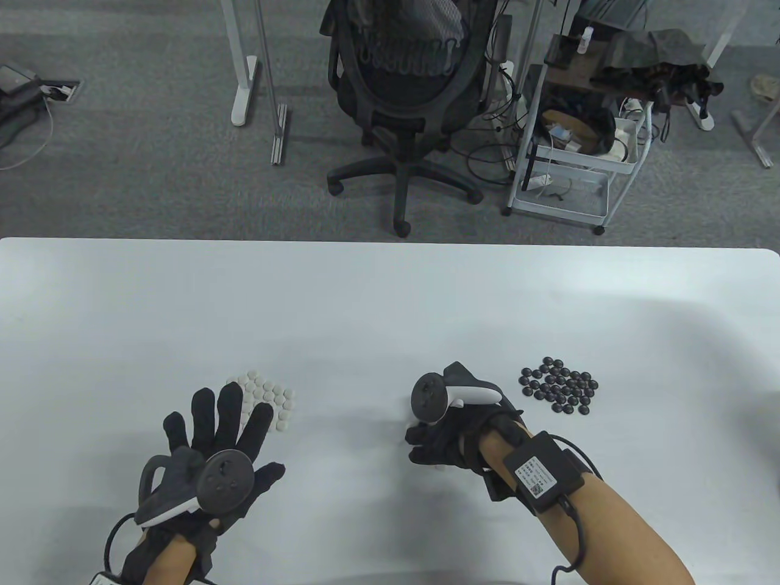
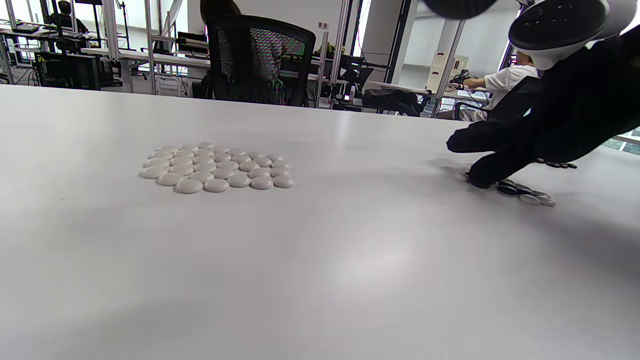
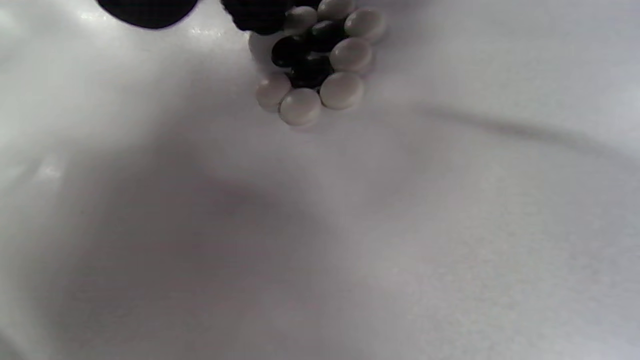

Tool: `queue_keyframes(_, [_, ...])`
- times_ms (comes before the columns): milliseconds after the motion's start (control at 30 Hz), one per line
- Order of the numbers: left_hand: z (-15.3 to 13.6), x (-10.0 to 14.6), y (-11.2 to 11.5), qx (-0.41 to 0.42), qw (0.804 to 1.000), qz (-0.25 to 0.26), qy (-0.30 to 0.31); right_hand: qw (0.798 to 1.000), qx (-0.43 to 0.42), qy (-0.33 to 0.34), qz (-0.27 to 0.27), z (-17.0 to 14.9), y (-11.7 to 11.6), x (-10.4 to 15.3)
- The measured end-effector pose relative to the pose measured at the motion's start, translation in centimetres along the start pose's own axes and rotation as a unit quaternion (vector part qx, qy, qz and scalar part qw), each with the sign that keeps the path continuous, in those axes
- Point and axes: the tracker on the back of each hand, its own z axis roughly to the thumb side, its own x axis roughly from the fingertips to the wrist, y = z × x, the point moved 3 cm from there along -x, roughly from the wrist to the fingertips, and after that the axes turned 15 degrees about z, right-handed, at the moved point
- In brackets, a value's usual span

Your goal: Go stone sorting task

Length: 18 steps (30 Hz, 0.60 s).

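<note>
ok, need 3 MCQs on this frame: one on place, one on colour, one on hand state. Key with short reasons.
1. Where does the sorted black pile lie?
A. table's right side
B. under the left hand
C. on the chair

2. What colours are in the small cluster at the right hand's fingertips?
A. white only
B. black and white mixed
C. black only

3. How is the left hand?
A. fist
B. pinching a stone
C. fingers spread, holding nothing

Key: A, the black pile lies right of the right hand. B, the cluster shows both colours. C, the left hand is splayed by the white pile.
</note>
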Motion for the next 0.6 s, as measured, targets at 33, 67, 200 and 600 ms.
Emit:
queue_keyframes(33, [0.0, 0.0, 0.0, 0.0, 1.0, 0.0, 0.0, 1.0, 0.003, 0.003, 0.001, 0.1, -0.2, 0.0])
queue_keyframes(67, [0.0, 0.0, 0.1, -0.001, 1.0, -0.001, 0.001, 1.0, 0.008, 0.003, 0.002, 0.3, -0.4, 0.0])
queue_keyframes(200, [0.0, 0.1, 0.2, -0.003, 1.0, -0.004, 0.001, 0.999, 0.035, 0.008, 0.008, 1.4, -1.7, 0.2])
queue_keyframes(600, [0.0, 0.1, 0.0, -0.003, 1.0, -0.003, -0.001, 1.0, 0.017, -0.014, 0.014, -3.3, -8.9, 4.8])
